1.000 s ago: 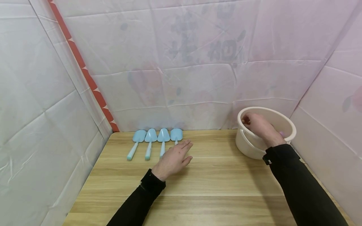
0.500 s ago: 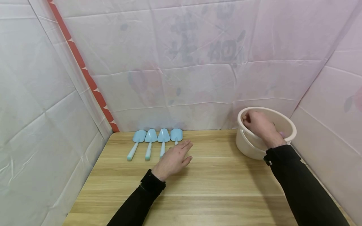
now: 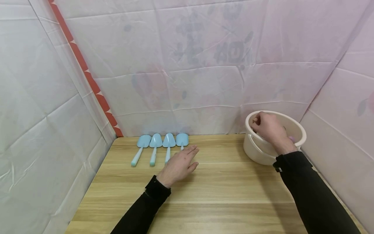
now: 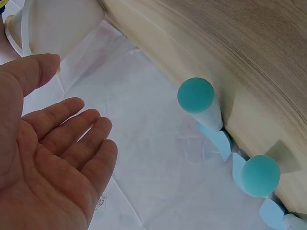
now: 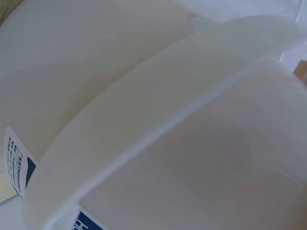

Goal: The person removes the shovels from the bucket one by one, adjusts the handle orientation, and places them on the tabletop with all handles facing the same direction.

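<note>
Several small light-blue shovels point(image 3: 168, 139) with pale handles and teal ends lie in a row at the table's back edge. My left hand point(image 3: 178, 164) is beside the rightmost shovel point(image 3: 182, 139) and hides most of its handle; its palm point(image 4: 43, 167) shows nothing held, with fingers loosely extended. A cream bucket point(image 3: 258, 152) stands at the back right. Inside its mouth, my right hand point(image 3: 270, 128) has curled fingers around a light-brown, wood-like piece point(image 3: 254, 121), mostly hidden. In the right wrist view a brown corner point(image 5: 301, 71) shows at the right edge.
A purple thing point(image 3: 291, 139) is partly visible inside the bucket. The bucket's handle band point(image 5: 158, 100) hangs down its front. White and pink sheeting point(image 3: 175, 87) walls the wooden table point(image 3: 222, 195) at the back and both sides.
My right hand has risen a little inside the bucket's mouth, the light-brown piece now showing at its fingertips. My left hand and the shovels have stayed in place.
</note>
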`<action>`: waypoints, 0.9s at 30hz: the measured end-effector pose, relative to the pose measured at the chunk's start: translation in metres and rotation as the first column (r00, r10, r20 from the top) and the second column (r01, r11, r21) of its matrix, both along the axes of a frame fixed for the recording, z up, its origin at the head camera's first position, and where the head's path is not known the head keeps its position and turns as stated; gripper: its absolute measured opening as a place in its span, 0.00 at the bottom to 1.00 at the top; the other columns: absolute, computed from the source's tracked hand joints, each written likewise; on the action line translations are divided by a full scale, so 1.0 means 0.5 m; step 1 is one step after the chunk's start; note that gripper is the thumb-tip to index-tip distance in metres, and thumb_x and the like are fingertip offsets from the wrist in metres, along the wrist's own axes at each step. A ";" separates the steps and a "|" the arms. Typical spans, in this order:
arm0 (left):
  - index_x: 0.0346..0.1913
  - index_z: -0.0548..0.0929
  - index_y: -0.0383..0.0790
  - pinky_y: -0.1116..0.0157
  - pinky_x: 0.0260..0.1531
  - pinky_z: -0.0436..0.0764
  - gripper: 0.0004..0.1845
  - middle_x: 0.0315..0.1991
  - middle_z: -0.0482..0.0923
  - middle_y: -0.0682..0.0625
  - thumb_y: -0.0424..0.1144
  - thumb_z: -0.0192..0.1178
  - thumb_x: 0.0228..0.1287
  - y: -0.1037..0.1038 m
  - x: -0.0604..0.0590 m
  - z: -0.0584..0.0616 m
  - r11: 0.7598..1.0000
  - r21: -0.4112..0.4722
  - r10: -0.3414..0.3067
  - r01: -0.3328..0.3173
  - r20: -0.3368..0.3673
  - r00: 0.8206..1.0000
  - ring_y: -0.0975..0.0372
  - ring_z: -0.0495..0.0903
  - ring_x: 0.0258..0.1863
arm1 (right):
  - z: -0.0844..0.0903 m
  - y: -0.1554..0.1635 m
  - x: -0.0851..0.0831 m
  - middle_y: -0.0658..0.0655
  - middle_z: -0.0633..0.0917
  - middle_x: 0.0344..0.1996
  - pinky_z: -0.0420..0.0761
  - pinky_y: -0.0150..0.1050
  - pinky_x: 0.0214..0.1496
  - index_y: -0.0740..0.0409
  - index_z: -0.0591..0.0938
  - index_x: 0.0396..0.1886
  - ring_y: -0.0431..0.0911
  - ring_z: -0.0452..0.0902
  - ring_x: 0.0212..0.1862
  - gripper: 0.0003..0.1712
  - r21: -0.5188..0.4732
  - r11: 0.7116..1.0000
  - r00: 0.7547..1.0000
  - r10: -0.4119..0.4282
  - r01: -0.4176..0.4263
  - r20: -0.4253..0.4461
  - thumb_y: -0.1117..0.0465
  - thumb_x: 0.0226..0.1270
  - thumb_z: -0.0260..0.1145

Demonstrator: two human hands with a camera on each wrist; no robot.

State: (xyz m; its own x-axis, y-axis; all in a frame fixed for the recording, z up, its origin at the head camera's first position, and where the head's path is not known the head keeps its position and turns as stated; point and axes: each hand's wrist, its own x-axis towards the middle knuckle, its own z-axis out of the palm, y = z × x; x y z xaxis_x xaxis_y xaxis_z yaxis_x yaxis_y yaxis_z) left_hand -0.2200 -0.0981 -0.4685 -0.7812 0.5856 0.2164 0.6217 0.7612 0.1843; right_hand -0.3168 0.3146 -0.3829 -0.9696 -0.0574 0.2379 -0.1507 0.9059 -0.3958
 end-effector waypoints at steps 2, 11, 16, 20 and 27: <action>0.88 0.74 0.33 0.50 0.86 0.82 0.33 0.89 0.75 0.39 0.47 0.65 0.93 0.000 0.000 0.000 1.000 0.002 0.001 -0.001 0.002 1.000 0.48 0.77 0.88 | 0.004 0.001 0.004 0.62 0.85 0.39 0.72 0.41 0.33 0.59 0.82 0.46 0.54 0.80 0.39 0.07 -0.009 1.000 1.000 -0.004 0.005 0.009 0.61 0.74 0.64; 0.88 0.74 0.33 0.50 0.87 0.81 0.33 0.89 0.75 0.39 0.47 0.64 0.93 -0.001 -0.001 0.000 1.000 0.009 0.003 -0.003 0.008 1.000 0.48 0.77 0.89 | 0.023 0.006 0.014 0.71 0.91 0.54 0.78 0.41 0.39 0.65 0.82 0.58 0.59 0.84 0.48 0.17 -0.014 1.000 1.000 -0.022 0.022 0.022 0.57 0.80 0.61; 0.88 0.74 0.33 0.50 0.87 0.82 0.33 0.88 0.76 0.38 0.47 0.65 0.93 -0.001 -0.001 0.001 1.000 0.008 0.002 -0.002 0.001 1.000 0.47 0.77 0.88 | 0.037 0.008 0.021 0.74 0.91 0.55 0.81 0.44 0.39 0.68 0.83 0.61 0.62 0.88 0.50 0.21 -0.002 1.000 1.000 -0.023 0.023 -0.016 0.56 0.82 0.61; 0.88 0.74 0.33 0.50 0.87 0.81 0.33 0.88 0.76 0.38 0.47 0.65 0.93 -0.001 -0.001 0.002 1.000 0.006 0.002 -0.002 0.003 1.000 0.47 0.77 0.88 | 0.048 0.009 0.028 0.75 0.92 0.58 0.83 0.46 0.44 0.68 0.82 0.64 0.65 0.90 0.54 0.22 -0.019 1.000 1.000 -0.017 0.017 -0.019 0.56 0.84 0.59; 0.88 0.74 0.33 0.50 0.88 0.81 0.33 0.88 0.76 0.39 0.47 0.65 0.93 0.000 -0.003 0.001 1.000 0.003 0.007 -0.007 0.006 1.000 0.48 0.77 0.89 | 0.067 0.007 0.040 0.73 0.93 0.55 0.81 0.44 0.47 0.66 0.83 0.61 0.66 0.90 0.56 0.19 -0.053 0.999 0.998 -0.006 0.003 -0.059 0.57 0.84 0.60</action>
